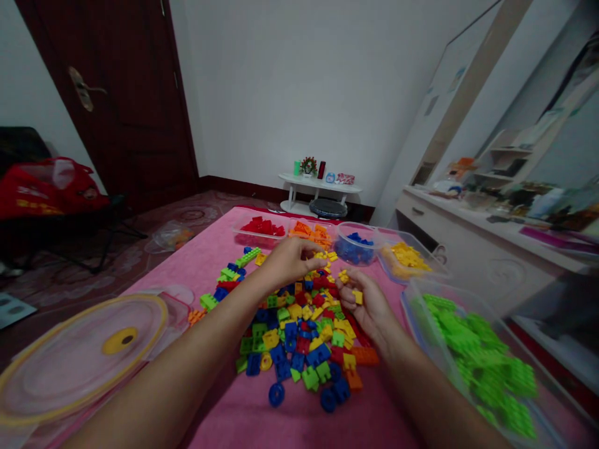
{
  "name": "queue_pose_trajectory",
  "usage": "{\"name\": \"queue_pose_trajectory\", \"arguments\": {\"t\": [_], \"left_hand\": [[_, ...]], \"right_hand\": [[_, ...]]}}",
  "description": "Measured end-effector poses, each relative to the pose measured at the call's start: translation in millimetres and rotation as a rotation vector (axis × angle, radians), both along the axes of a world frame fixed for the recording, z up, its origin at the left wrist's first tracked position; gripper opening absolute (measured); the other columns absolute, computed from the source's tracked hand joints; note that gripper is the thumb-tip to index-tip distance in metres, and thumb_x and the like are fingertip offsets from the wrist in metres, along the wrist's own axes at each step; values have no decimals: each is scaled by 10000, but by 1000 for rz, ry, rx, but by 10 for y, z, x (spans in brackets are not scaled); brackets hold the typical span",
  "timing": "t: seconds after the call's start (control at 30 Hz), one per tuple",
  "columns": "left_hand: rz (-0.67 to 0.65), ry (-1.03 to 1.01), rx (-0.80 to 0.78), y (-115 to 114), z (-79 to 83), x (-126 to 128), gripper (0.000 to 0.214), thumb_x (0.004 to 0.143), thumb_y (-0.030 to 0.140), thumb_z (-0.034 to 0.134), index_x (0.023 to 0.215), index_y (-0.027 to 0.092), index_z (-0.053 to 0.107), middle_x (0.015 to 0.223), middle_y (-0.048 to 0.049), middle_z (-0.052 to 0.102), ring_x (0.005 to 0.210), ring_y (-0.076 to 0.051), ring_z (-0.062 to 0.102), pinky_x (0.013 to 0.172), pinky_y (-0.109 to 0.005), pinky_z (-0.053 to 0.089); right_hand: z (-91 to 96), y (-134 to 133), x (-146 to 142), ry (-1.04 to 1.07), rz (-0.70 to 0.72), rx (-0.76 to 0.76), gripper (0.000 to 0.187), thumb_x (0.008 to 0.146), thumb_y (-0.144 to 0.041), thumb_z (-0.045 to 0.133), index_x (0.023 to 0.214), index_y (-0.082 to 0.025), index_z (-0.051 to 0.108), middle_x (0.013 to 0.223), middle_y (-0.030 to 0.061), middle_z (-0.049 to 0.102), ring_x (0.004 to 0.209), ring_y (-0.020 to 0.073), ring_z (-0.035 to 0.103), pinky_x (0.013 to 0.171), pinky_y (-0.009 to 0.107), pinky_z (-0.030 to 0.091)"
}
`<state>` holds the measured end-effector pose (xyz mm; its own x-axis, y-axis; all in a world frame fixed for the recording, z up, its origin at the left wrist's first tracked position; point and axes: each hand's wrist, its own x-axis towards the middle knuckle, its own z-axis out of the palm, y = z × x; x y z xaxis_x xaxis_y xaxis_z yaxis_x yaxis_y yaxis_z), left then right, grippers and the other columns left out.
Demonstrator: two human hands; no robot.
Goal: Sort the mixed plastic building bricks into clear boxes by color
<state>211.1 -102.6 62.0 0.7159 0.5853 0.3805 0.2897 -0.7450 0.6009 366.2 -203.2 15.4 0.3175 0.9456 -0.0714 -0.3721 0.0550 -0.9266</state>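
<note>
A heap of mixed plastic building blocks (304,340) in red, blue, yellow, green and orange lies on a pink cloth (262,418). My left hand (287,262) reaches over the far side of the heap with its fingertips pinched on a small yellow block. My right hand (365,305) rests palm up at the heap's right edge, fingers curled around small yellow blocks. Beyond my hands stand clear tubs sorted by colour: red (262,229), orange (312,233), blue (354,244) and yellow (408,257).
A large clear tub of green blocks (482,362) stands at the right. A round clear lid with a yellow centre (79,355) lies at the left. A white dresser (491,255), a low white table (318,187), a dark door (116,93) and a red bag (47,187) surround the area.
</note>
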Motion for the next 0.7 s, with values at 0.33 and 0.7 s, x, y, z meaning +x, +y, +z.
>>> {"name": "queue_pose_trajectory", "arguments": {"t": [0.33, 0.7], "left_hand": [[-237, -97, -9, -177, -87, 138, 298, 727, 219, 655, 1014, 158, 700, 1042, -78, 684, 957, -179, 612, 855, -263, 457], [-46, -215, -85, -19, -38, 83, 233, 779, 291, 603, 940, 164, 713, 970, -58, 711, 903, -174, 639, 787, -271, 495]], "right_hand": [[110, -38, -223, 562, 333, -43, 222, 839, -405, 522, 864, -193, 461, 560, -77, 441, 356, 28, 332, 308, 101, 162], [459, 54, 728, -662, -292, 39, 359, 924, -377, 256, 679, -189, 437, 654, 10, 493, 448, 52, 347, 396, 149, 310]]}}
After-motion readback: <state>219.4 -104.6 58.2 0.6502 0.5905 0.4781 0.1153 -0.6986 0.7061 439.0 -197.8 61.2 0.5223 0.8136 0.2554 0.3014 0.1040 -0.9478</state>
